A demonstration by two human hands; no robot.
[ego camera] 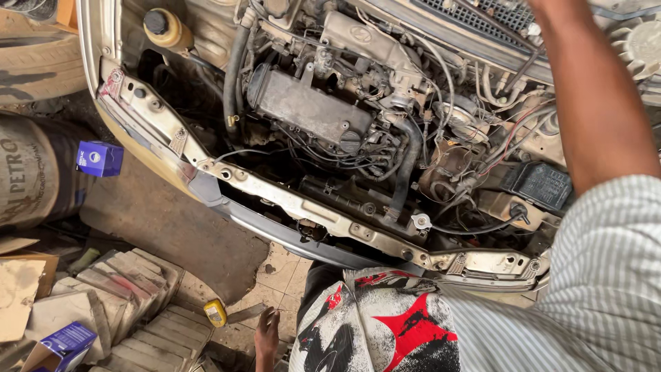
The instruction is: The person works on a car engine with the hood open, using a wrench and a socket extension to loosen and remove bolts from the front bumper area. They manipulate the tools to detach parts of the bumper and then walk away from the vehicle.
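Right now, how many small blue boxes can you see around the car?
2. One blue box sits on the drum left of the engine bay; another blue box, open, lies at the bottom-left among the cardboard. Clutter may hide more.

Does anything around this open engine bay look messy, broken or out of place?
Yes. The car's front bumper is missing, baring the dented beige front crossmember. Torn brown cardboard pieces and an open blue carton litter the ground at lower left. The grey engine cover looks grimy.
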